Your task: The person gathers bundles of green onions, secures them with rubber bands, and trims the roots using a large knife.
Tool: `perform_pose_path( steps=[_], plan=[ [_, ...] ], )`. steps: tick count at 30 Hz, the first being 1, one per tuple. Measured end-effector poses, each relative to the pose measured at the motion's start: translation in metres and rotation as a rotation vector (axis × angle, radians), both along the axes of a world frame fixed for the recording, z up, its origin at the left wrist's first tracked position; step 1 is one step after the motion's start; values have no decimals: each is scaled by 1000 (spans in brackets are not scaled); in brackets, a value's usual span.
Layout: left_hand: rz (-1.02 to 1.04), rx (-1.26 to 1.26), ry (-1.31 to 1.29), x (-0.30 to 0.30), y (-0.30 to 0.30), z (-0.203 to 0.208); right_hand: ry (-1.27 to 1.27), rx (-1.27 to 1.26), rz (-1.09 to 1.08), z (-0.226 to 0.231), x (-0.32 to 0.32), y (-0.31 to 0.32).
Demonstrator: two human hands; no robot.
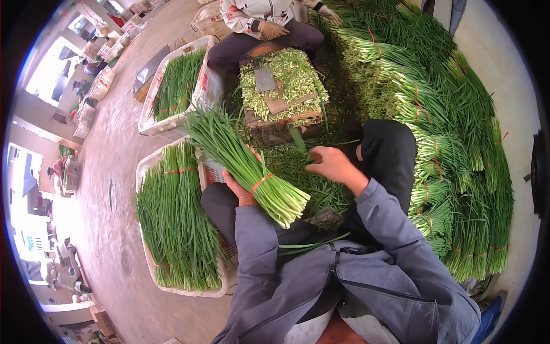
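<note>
My left hand (238, 186) is closed around a bundle of green garlic chives (243, 163) from its left side and beneath. The bundle is tilted, its leafy tips toward the far left and its pale cut ends toward me at the right. An orange-red band (262, 183) wraps it near the cut ends. My right hand (335, 166) is to the right of the bundle, apart from it, with its fingers curled in; whatever may be between them is hidden. Just beyond those fingers is a blurred green piece (297, 139). Loose chive leaves (321, 189) lie below the right hand.
Two white crates (150, 261) (205, 86) at my left hold banded chives. Ahead, a block (281, 135) covered in chopped stems carries a flat metal blade (264, 79). A gloved person (269, 28) sits behind it. Banded chives (441, 143) are piled along the right wall.
</note>
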State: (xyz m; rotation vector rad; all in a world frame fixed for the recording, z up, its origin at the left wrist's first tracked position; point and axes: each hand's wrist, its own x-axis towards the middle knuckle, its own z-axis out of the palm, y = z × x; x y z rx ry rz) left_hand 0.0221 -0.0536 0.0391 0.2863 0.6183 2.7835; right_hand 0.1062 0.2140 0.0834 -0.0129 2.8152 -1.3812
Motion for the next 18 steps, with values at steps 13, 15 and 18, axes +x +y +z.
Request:
perform_pose_path(
  steps=[13, 15, 18],
  plan=[
    [139, -247, -268, 10, 10, 16, -174, -1099, 40, 31, 0, -25],
    [148, -226, -250, 8, 11, 13, 2, -244, -5, 22, 3, -8],
    [250, -246, -295, 2, 8, 6, 290, -175, 5, 48, 18, -23]
  ],
)
